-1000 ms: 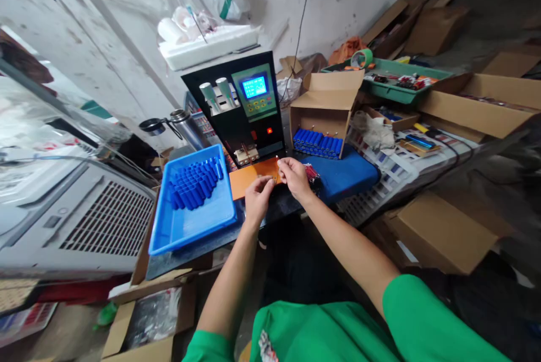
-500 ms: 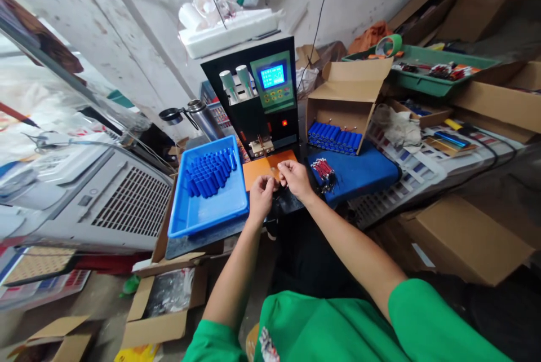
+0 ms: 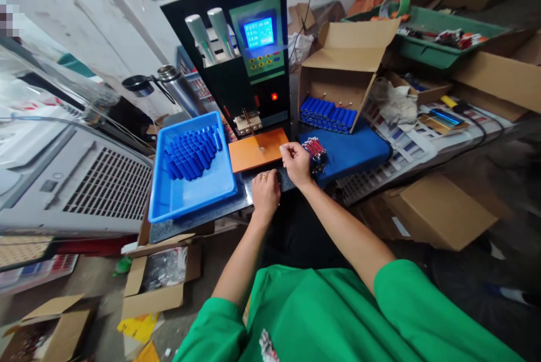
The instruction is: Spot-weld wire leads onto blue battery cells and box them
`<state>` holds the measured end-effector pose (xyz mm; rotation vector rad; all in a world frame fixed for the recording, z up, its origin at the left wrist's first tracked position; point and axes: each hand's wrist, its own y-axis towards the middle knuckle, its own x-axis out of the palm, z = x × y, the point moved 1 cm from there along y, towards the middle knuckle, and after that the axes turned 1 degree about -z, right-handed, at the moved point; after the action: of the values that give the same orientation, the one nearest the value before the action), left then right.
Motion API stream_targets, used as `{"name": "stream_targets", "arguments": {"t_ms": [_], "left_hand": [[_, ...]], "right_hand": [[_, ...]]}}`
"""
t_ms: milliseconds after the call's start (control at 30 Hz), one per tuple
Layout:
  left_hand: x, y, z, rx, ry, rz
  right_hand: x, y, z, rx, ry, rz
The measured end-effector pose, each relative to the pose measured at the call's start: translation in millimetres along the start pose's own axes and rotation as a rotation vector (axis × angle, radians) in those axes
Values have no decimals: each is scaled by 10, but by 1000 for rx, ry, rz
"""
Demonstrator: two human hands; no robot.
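Observation:
My left hand (image 3: pixel 266 195) rests at the front edge of the dark table, its fingers curled with the back of the hand up. What it holds, if anything, is hidden. At the right end of the orange board (image 3: pixel 257 150), my right hand (image 3: pixel 296 163) is pinched closed, thumb against finger; I cannot make out anything between them. Behind the board stands a black spot welder (image 3: pixel 240 83) with a lit screen and electrodes low at its front. A bundle of red and black wires (image 3: pixel 315 150) lies just right of my right hand.
A blue tray (image 3: pixel 198 195) of blue cylindrical cells is on the left. At right, an open cardboard box (image 3: pixel 329 80) holds more blue cells on a blue surface (image 3: pixel 359 153). A steel flask (image 3: pixel 180 88) stands behind the tray. A green tray (image 3: pixel 448 49) sits farther right.
My hands have come apart. The left has drawn back off the orange board to the table edge, while the right stays pinched by the board's right end. The view has shifted closer to the table.

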<state>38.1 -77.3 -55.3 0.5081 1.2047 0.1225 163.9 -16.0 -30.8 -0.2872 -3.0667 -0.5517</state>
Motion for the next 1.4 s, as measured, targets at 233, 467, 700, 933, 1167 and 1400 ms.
{"name": "stream_targets", "arguments": {"t_ms": [233, 467, 700, 933, 1167, 1400], "left_hand": [[32, -13, 38, -34, 51, 25], [4, 6, 46, -40, 47, 17], [-25, 17, 53, -73, 9, -10], [-29, 33, 25, -104, -56, -19], [-19, 23, -2, -151, -132, 8], [-19, 31, -7, -194, -258, 82]], "right_hand": [[-284, -438, -147, -74, -135, 42], [-384, -1095, 31, 471, 40, -148], [-215, -1192, 150, 771, 476, -309], [-178, -1199, 194, 748, 516, -290], [-172, -1171, 193, 731, 499, -307], [-134, -1198, 124, 716, 503, -273]]}}
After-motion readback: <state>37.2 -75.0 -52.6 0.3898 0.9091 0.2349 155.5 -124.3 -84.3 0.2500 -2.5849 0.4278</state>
